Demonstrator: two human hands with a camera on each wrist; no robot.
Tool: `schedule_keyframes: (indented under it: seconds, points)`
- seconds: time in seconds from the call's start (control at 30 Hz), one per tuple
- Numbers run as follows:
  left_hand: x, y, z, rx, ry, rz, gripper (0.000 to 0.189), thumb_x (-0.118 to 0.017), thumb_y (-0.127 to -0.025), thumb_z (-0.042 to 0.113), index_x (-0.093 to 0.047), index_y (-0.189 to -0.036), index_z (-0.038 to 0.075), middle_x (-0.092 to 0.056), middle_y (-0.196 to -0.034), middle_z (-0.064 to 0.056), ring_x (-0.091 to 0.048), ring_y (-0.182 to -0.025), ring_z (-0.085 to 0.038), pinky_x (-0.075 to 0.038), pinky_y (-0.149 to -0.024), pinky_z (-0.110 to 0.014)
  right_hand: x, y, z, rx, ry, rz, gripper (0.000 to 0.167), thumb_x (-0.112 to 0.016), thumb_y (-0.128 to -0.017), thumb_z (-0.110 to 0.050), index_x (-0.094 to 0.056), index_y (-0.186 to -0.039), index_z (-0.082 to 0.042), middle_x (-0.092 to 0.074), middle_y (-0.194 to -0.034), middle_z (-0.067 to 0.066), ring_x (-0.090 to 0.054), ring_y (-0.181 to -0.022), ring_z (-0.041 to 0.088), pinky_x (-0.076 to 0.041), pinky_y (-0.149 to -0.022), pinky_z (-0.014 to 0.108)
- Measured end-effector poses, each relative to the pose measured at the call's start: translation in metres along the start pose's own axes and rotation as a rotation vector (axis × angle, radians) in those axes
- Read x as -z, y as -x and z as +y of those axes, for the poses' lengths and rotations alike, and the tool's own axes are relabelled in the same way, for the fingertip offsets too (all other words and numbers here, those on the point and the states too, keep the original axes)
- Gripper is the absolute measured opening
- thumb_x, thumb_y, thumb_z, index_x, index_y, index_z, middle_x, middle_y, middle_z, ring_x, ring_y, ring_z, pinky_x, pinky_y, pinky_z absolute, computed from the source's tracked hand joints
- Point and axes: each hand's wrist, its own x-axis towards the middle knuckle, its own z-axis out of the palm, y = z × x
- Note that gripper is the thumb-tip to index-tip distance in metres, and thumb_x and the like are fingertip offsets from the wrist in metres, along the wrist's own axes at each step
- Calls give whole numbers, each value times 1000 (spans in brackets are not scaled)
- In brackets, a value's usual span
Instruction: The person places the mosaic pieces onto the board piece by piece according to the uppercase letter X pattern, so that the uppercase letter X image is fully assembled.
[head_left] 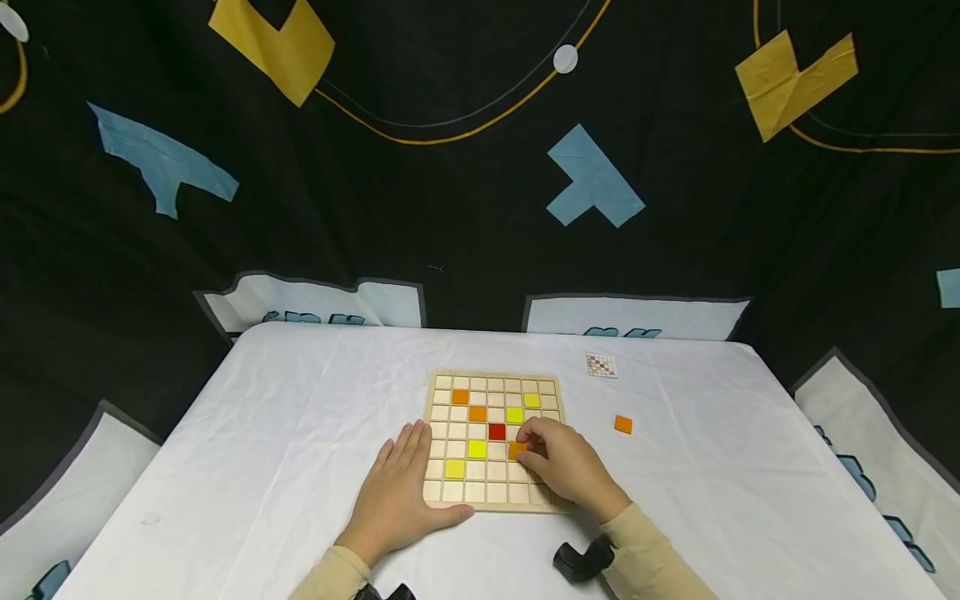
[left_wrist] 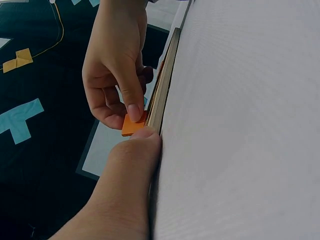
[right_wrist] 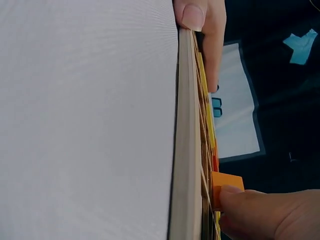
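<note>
A square wooden grid board [head_left: 497,471] lies on the table, with orange, yellow and red square tiles in some of its cells. My right hand [head_left: 567,467] pinches an orange tile [head_left: 517,451] between thumb and fingers over the right half of the board, just nearer than the red tile [head_left: 497,432]. In the right wrist view this orange tile [right_wrist: 227,181] stands tilted up from the board's surface. Along the board's left side rests my left hand [head_left: 399,492], fingers straight, its thumb [left_wrist: 145,134] at the near edge.
Right of the board lies a loose orange tile [head_left: 623,424]. Behind that is a small card [head_left: 602,365] printed with a coloured grid. A white cloth [head_left: 247,467] covers the table, and a dark curtain [head_left: 450,217] with coloured shapes hangs behind it.
</note>
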Motion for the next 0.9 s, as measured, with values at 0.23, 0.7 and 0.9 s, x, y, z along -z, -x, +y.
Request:
schedule_keyframes:
  seconds: [0.23, 0.7, 0.9]
  points:
    - [1, 0, 1, 3, 4, 2, 130, -59, -67, 88, -25, -156, 0, -24, -164, -14, -20, -154, -30, -19, -125, -50, -1, 2, 1, 20, 30, -7, 15, -77, -87, -23, -68, -99, -23, -54, -83, -13, -50, -74, 8, -42, -66, 21]
    - [-3, 1, -1, 3, 10, 20, 131, -59, -65, 89, -26, -156, 0, -25, -164, -14, -21, -154, -29, -18, -125, -50, 16, 14, 12, -23, 54, -20, 6, -76, -88, -22, -71, -88, -26, -54, -78, -15, -49, -71, 5, -41, -62, 21]
    - [-3, 1, 0, -1, 7, 23, 131, -60, -65, 89, -26, -156, 0, -25, -164, -13, -21, -154, -29, -18, -125, -50, 37, 16, 37, -151, 109, 65, 15, -75, -88, -21, -71, -103, -20, -56, -84, -7, -44, -64, 10, -37, -56, 25]
